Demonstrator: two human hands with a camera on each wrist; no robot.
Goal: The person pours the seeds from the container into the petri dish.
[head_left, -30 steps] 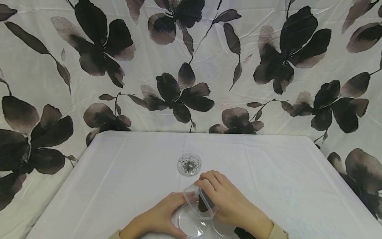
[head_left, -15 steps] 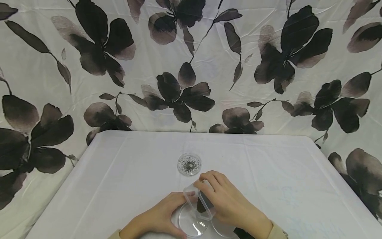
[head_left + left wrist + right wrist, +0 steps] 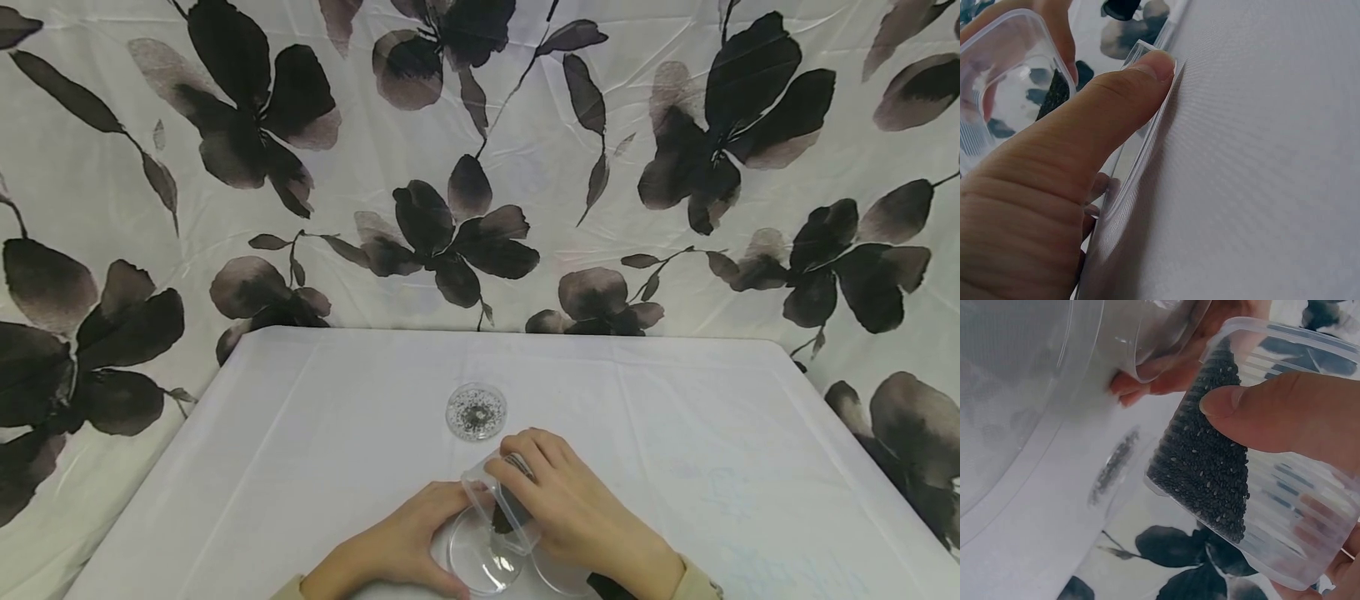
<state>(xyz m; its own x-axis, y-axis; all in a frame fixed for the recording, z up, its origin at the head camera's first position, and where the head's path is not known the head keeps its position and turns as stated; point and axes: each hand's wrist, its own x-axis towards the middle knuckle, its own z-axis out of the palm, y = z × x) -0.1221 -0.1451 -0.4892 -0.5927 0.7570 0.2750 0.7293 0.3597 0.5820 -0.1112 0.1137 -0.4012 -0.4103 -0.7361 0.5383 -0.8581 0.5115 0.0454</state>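
The white-covered table point(image 3: 330, 417) and floral cloth point(image 3: 480, 158) suggest a makeshift workspace.

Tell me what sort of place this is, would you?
Probably a simple indoor work corner, perhaps in a home, though I can't be sure: a white table stands before a flowered cloth, and a right hand holds a tilted clear tub of dark grains.

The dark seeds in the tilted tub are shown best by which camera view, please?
The right wrist view: the dark seeds appear close up, single grains visible in the tub. The head view shows only a small dark patch by the right hand; the left wrist view, a dark sliver beside the left hand.
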